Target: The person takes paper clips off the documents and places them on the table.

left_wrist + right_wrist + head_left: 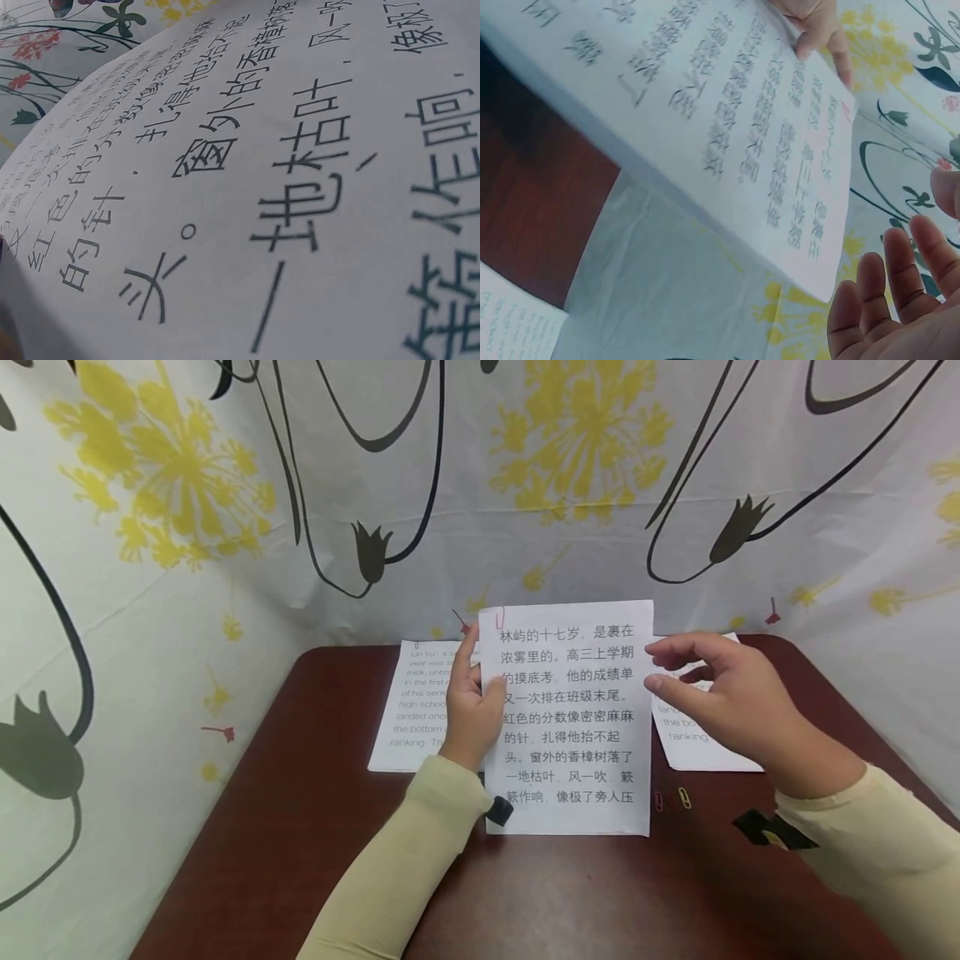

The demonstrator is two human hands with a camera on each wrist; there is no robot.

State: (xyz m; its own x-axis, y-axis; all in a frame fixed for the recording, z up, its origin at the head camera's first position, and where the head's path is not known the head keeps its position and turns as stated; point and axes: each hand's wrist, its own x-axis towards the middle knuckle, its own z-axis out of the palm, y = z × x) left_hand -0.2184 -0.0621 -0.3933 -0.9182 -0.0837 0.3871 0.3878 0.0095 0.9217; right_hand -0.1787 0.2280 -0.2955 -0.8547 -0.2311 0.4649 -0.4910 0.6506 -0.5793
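A stack of paper (567,718) printed with large Chinese characters stands upright above the table, a pink paper clip (500,619) at its top left corner. My left hand (474,706) grips its left edge, thumb on the front and fingers behind. Off the right edge, my right hand (712,689) hovers with fingers apart and bent a little, holding nothing. In the right wrist view its fingers (896,277) are spread near the stack's corner. Printed lines of the stack (225,225) fill the left wrist view.
English-printed sheets (412,710) lie behind on the left, with a clip on top. More printed sheets (701,752) lie on the right, partly hidden. A yellow paper clip (685,798) and a red paper clip (659,801) are on the dark red table (300,827). A floral curtain (465,485) hangs behind.
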